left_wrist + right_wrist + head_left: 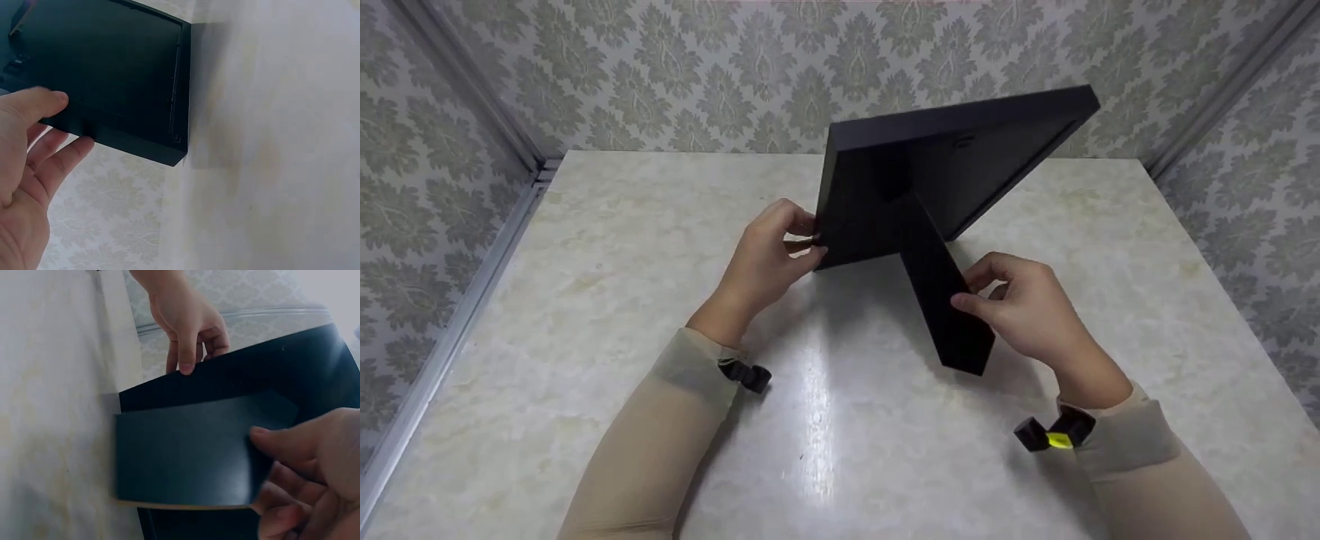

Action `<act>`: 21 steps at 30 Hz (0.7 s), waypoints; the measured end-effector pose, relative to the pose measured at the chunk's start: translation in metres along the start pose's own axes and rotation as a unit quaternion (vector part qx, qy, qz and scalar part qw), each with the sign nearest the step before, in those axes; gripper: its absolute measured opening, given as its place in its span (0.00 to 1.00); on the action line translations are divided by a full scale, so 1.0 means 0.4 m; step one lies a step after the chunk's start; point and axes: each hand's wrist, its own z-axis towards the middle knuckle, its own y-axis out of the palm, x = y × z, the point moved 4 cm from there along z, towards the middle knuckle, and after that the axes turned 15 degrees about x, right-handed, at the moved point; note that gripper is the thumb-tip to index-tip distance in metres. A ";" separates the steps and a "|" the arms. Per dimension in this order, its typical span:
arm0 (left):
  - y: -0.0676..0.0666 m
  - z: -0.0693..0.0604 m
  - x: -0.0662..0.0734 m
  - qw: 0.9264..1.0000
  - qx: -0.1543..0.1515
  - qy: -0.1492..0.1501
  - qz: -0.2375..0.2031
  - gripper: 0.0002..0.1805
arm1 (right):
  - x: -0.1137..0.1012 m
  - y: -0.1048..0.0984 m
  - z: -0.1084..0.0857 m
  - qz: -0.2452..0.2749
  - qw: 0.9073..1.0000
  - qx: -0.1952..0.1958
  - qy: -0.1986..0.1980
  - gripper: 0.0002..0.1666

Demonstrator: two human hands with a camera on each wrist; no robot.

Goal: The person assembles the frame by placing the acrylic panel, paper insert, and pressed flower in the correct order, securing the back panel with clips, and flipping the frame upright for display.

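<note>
A black picture frame [859, 206] stands upright on the table, its back turned toward me and its lower edge at the tabletop. From the middle of the back a black easel leg [941, 300] slants out toward me. My left hand [765, 255] pinches the frame's left side, thumb on the back and fingers on the outer edge, as the left wrist view shows. With thumb and fingers, my right hand [1031, 311] holds the leg by its right edge. In the right wrist view the leg [185, 450] covers part of the frame's back. The frame's front is hidden.
The pale marbled table [585, 360] extends around the frame. Behind it rises a patterned wall [765, 75], with more patterned panels and metal rails [457, 322] at the sides. Both wrists carry small black devices [746, 375].
</note>
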 end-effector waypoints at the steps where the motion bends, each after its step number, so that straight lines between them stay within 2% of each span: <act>1: 0.002 0.000 -0.001 1.000 -0.005 0.001 -0.001 0.12 | 0.003 0.000 0.001 -0.017 1.000 -0.018 0.001 0.06; 5: 0.004 -0.004 -0.008 1.000 -0.020 0.003 0.004 0.13 | 0.015 0.011 0.002 -0.069 0.995 -0.074 -0.009 0.09; 8: -0.004 -0.011 -0.011 0.999 -0.028 0.008 0.019 0.13 | 0.022 0.028 0.004 -0.082 0.991 -0.103 -0.023 0.11; 11: -0.010 -0.015 -0.009 0.999 -0.036 0.013 0.034 0.14 | 0.028 0.040 0.005 -0.088 0.988 -0.121 -0.028 0.13; 14: -0.010 -0.011 -0.005 0.998 -0.039 0.015 0.037 0.15 | 0.026 0.033 0.004 -0.079 0.989 -0.127 -0.006 0.13; 16: -0.009 -0.007 -0.002 0.998 -0.043 0.018 0.034 0.15 | 0.017 0.015 0.003 -0.075 0.990 -0.118 0.004 0.13; 18: -0.006 -0.003 -0.002 0.998 -0.046 0.019 0.024 0.15 | 0.004 -0.017 0.003 -0.066 0.994 -0.087 0.000 0.13; 21: 0.000 0.001 -0.001 0.998 -0.052 0.020 0.007 0.16 | -0.015 -0.089 0.000 -0.025 0.999 0.014 -0.020 0.12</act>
